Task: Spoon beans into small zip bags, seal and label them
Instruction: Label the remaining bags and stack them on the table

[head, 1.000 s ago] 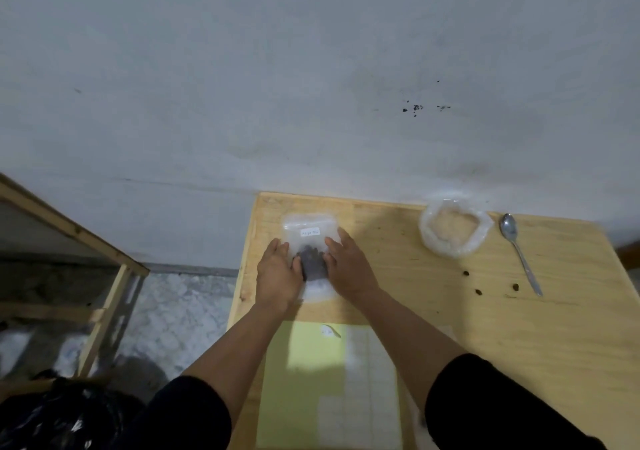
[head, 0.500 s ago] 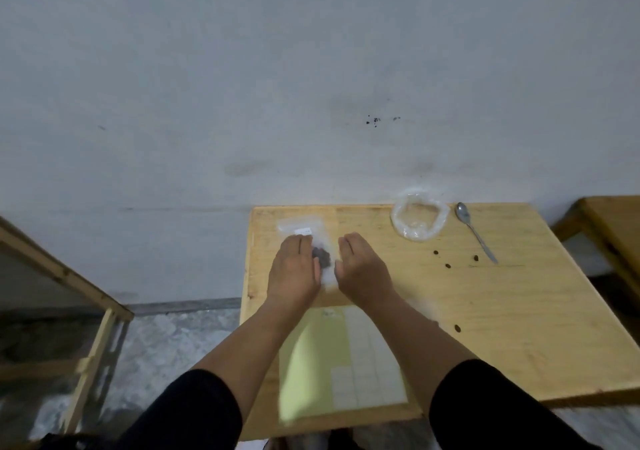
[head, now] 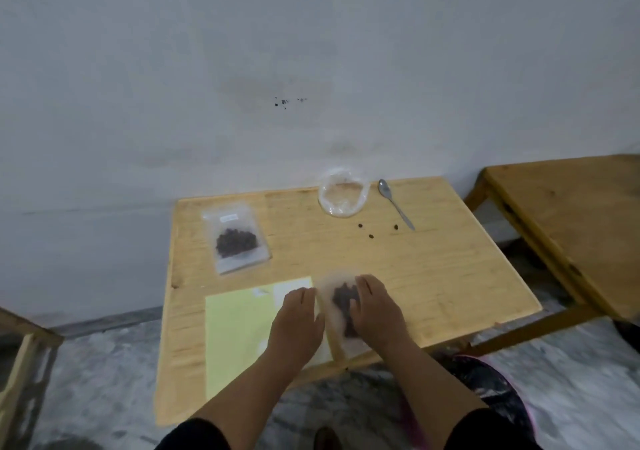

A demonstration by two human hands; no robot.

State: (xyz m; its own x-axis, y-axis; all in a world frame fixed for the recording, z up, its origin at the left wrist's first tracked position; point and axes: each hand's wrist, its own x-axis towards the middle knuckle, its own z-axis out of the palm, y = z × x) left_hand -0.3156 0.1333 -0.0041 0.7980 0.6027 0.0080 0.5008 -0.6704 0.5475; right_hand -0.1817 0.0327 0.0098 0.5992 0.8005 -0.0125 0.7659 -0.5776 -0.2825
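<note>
I am wearing black sleeves (head: 194, 435) pushed up past my elbows, leaving my forearms bare; my hands are wearing no gloves.

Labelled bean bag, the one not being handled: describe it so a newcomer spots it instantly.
Start at the light wooden table against the grey wall and go to its far-left corner. A clear zip bag lies flat there, apart from both hands, with a dark clump of beans in the middle. Unlike the second bag between the hands at the near edge, it shows a small white label near its top.
</note>
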